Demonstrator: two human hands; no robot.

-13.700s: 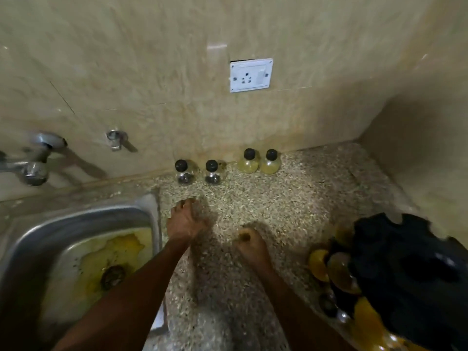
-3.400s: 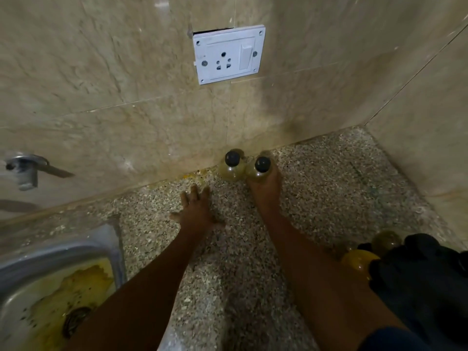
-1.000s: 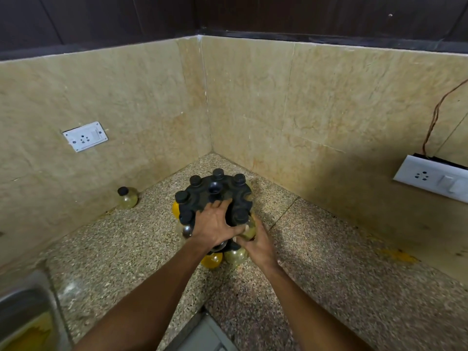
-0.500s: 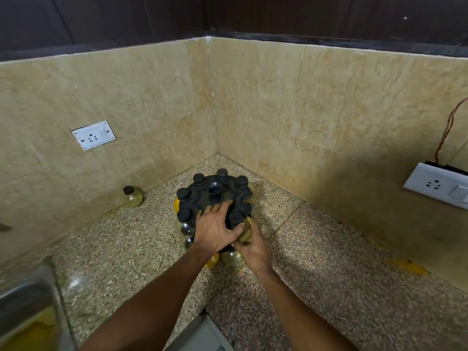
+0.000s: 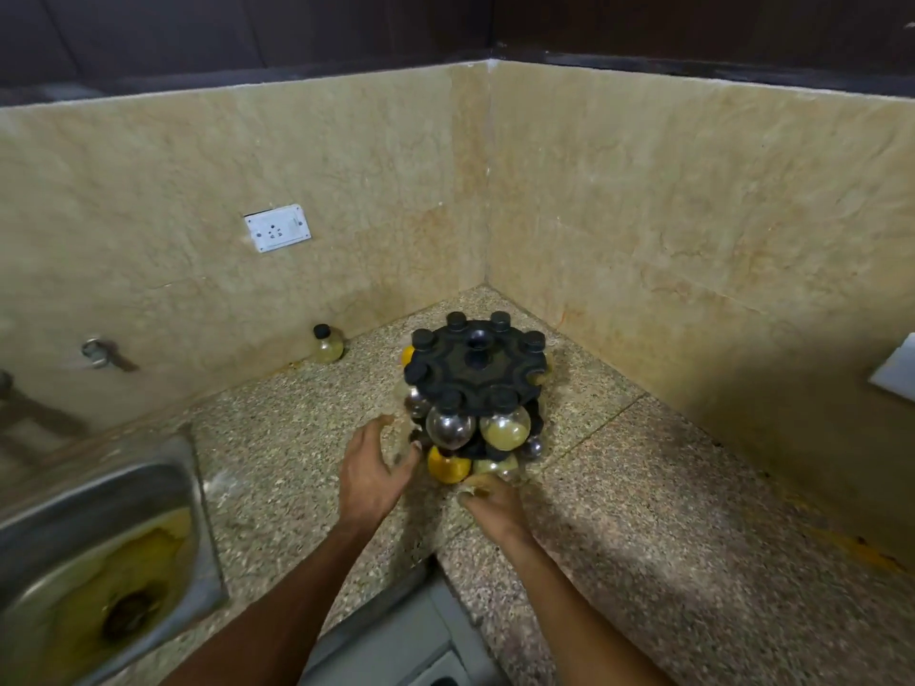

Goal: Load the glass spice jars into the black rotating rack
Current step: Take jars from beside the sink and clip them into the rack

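The black rotating rack (image 5: 478, 371) stands on the speckled counter in the wall corner. Round glass spice jars with black caps fill its two tiers, among them a dark jar (image 5: 448, 428), a pale yellow jar (image 5: 505, 428) and a deep yellow jar (image 5: 448, 465) lower down. One more spice jar (image 5: 327, 345) stands alone by the left wall. My left hand (image 5: 376, 470) hovers at the rack's lower left with loosely spread fingers and holds nothing. My right hand (image 5: 490, 497) sits just in front of the rack's foot, fingers loosely curled, with nothing visible in it.
A steel sink (image 5: 94, 547) with yellow stains lies at the left, with a tap fitting (image 5: 99, 351) on the wall above it. A white socket (image 5: 277, 235) is on the left wall and another plate (image 5: 896, 368) on the right wall. The counter's front edge runs below my arms.
Both hands have come off the rack's top and front and dropped back toward me. The pale yellow jar now hangs in the front upper slot. The view has pulled back.
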